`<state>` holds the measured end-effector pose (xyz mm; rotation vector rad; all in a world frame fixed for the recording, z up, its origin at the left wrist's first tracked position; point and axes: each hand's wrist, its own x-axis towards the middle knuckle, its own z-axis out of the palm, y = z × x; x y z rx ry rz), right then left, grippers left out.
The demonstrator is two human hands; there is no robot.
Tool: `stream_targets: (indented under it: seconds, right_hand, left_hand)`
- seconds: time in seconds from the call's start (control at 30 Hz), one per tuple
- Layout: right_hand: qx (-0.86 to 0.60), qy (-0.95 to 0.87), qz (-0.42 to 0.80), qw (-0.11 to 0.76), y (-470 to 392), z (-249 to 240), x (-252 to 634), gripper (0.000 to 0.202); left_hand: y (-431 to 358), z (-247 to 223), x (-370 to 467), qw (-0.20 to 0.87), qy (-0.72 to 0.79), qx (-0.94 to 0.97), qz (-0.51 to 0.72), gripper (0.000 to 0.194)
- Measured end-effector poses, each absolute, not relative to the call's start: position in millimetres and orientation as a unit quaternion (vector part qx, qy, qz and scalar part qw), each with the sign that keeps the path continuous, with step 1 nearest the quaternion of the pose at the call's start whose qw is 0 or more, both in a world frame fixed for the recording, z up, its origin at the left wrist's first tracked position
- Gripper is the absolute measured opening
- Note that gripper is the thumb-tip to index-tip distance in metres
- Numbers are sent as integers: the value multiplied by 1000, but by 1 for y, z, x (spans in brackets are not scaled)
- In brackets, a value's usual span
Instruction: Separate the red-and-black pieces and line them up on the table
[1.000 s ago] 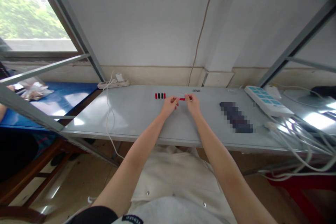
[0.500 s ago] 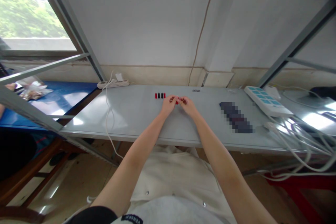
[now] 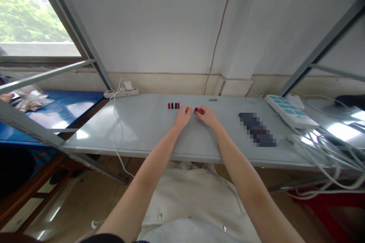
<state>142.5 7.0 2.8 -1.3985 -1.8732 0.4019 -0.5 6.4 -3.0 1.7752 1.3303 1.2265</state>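
In the head view, my right hand [image 3: 206, 114] pinches a small red cylinder [image 3: 195, 110] between thumb and fingertips just above the grey table [image 3: 148, 133]. Close by on its left is my left hand [image 3: 183, 117], its fingers curled together. A dark spot shows at those fingertips, too small to name. A short gap separates the two hands. Just left of my left hand, several small cylinders stand in a row, a red cylinder [image 3: 169, 106] at one end and black cylinders [image 3: 173, 105] in the middle. Farther back lie several tiny dark pieces [image 3: 213, 100].
A power strip [image 3: 122, 92] with a white cable lies at the back left. On the right are a pixelated dark object [image 3: 257, 129], a large white power strip [image 3: 291, 111] and tangled cables [image 3: 327, 152]. Metal frame posts rise at both sides. A blue table [image 3: 76, 102] adjoins the left.
My hands have parted. The red cylinder, earlier between both hands, is now in my right hand alone. The row of cylinders stands as before.
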Motion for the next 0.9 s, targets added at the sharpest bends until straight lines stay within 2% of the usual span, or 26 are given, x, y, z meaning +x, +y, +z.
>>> stream_targets:
  seconds: [0.2,0.37,0.9]
  right_hand:
    - [-636,-690,60,340,47,5,162,14]
    - [-662,-687,56,295,72,0,169,14]
    - [-685,-689,55,231,95,5,169,17]
  left_hand:
    - [1,-3,1,194,527,730,390,24]
    - [0,-3,2,186,526,747,362,26]
    - [-1,-2,3,179,496,771,358,23]
